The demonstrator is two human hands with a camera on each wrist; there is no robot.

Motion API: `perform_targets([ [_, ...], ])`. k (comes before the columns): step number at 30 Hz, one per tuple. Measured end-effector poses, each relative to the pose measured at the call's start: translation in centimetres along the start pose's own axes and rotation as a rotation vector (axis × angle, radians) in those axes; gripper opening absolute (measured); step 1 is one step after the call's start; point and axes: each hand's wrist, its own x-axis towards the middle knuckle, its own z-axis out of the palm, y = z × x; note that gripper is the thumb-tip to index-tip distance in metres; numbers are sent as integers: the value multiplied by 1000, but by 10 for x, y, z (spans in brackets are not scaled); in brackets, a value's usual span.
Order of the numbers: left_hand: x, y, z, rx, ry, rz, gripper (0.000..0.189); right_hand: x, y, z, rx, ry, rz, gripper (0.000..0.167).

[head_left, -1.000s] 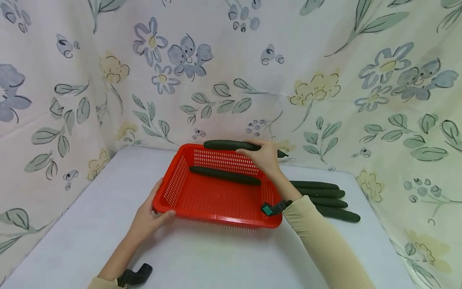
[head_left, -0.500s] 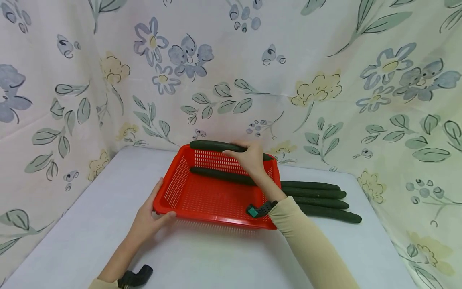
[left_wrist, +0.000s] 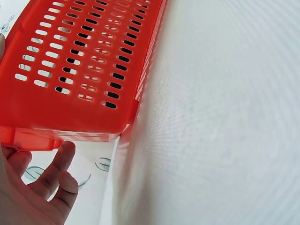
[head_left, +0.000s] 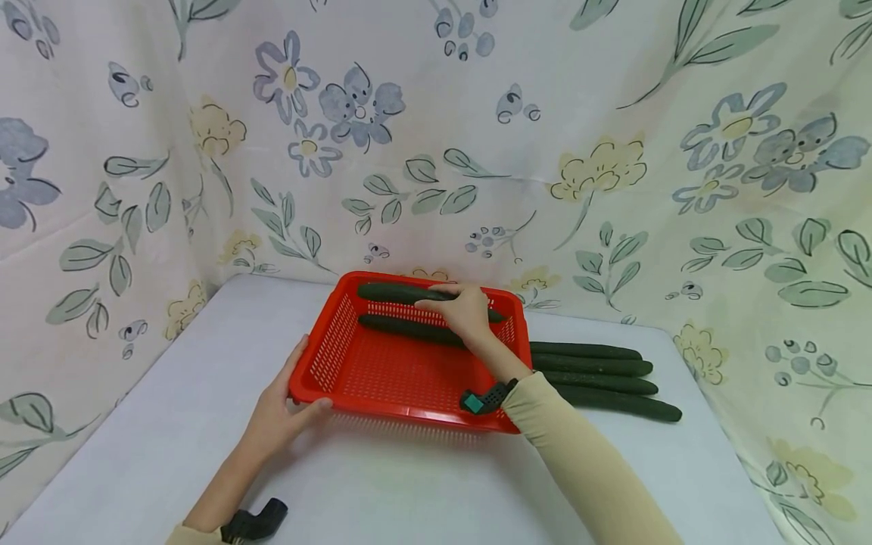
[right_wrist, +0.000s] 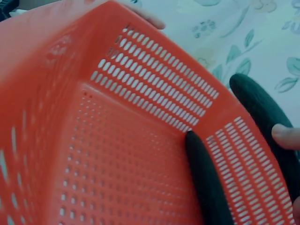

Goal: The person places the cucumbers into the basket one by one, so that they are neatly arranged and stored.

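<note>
Dark green and long, a cucumber [head_left: 391, 293] is held by my right hand [head_left: 470, 314] at the inner side of the basket's back wall. In the right wrist view this cucumber [right_wrist: 260, 101] has a fingertip pressed on it. A second cucumber [head_left: 395, 325] lies on the floor of the red plastic basket [head_left: 409, 413], along its back wall; my forearm hides its right end. My left hand [head_left: 275, 415] grips the basket's left front corner, thumb over the rim. From the left wrist view, its fingers [left_wrist: 49, 180] curl under the basket's rim [left_wrist: 28, 140].
Several more cucumbers [head_left: 613, 384] lie side by side on the white table [head_left: 422, 484], right of the basket. Their left ends are hidden behind the basket and my right arm. A flower-printed cloth [head_left: 436, 219] hangs close behind the table.
My right hand has carried the cucumber leftward, then lowered it from above the back rim to inside the basket. My left hand stays on the basket.
</note>
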Motion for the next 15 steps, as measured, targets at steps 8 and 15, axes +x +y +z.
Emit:
perform_targets([
  [8,0,1,-1,-5,0,-3,106,-5,8,11,-16,-63,227,40],
  [15,-1,1,0,3,2,-8,107,-4,19,20,-13,-117,389,41],
])
